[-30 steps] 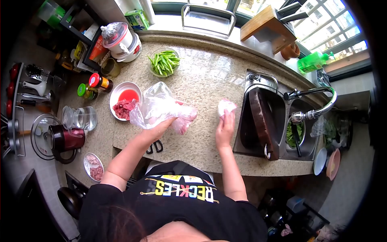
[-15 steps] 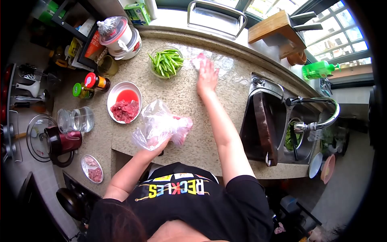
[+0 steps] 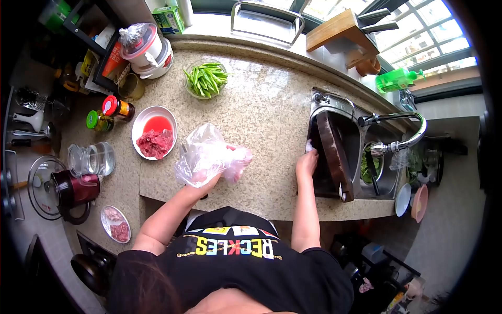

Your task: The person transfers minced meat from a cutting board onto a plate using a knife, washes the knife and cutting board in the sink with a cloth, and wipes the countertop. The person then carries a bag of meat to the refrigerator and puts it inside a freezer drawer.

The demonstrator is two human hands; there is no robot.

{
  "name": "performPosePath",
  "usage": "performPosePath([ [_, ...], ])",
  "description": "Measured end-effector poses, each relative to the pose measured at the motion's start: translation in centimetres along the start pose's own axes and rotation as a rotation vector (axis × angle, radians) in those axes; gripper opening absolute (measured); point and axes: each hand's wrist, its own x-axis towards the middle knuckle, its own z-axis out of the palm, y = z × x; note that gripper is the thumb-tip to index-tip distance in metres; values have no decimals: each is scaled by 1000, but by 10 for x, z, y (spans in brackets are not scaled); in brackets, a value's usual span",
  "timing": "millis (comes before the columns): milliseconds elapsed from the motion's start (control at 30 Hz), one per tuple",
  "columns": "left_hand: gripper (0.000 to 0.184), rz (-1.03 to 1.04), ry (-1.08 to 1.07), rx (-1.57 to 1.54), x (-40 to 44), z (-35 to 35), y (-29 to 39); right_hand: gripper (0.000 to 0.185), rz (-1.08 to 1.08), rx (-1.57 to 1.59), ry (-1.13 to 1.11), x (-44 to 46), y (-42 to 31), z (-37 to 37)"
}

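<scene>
My left hand (image 3: 210, 181) is closed around a crumpled clear plastic bag (image 3: 198, 152) above the counter's front part. Pink-and-white crumpled material (image 3: 239, 161) sticks out on the bag's right side; I cannot tell what it is. At the left rim of the sink (image 3: 334, 99), my right hand (image 3: 307, 165) has its fingers closed on a small whitish wad (image 3: 309, 146), mostly hidden by the hand. A dark brown board (image 3: 334, 157) leans in the sink basin just right of that hand. Left of the bag, a white bowl (image 3: 137, 121) holds raw red meat in reddish liquid.
A glass bowl of cut green peppers (image 3: 206, 80) stands at the back. Jars (image 3: 118, 108), a glass pitcher (image 3: 102, 158), a dark red kettle (image 3: 78, 187) and a plate of minced meat (image 3: 116, 224) line the left. A faucet (image 3: 413, 141) arches over the right basin.
My right hand has left the back of the counter, where it pressed a pinkish-white wad, and come right and nearer to the sink rim. My left hand stays with the plastic bag.
</scene>
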Motion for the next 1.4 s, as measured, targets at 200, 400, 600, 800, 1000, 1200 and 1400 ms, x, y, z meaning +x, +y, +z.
performPosePath([
  [200, 31, 59, -53, -88, -9, 4, 55, 43, -390, 213, 320, -34, -70, -11],
  [400, 31, -84, -9, -93, -1, -4, 25, 39, -1039, 240, 320, 5, -191, 45],
  [600, 31, -114, 58, -45, 4, -6, 45, 37, -1259, 160, 220, 74, -245, 71],
  [800, 29, -138, 51, -331, 13, -7, 69, 31, -905, -158, 510, 170, -202, 49],
  [1000, 29, -74, 2, -206, 19, -8, 54, 24, -313, -687, 313, 231, -130, -1],
  [1200, 28, 34, 61, -76, 8, -11, 46, 47, 356, -453, 305, 284, -152, 28],
  [1400, 24, 65, 59, 99, -5, -12, 32, 55, 428, 97, 360, 277, -162, 12],
])
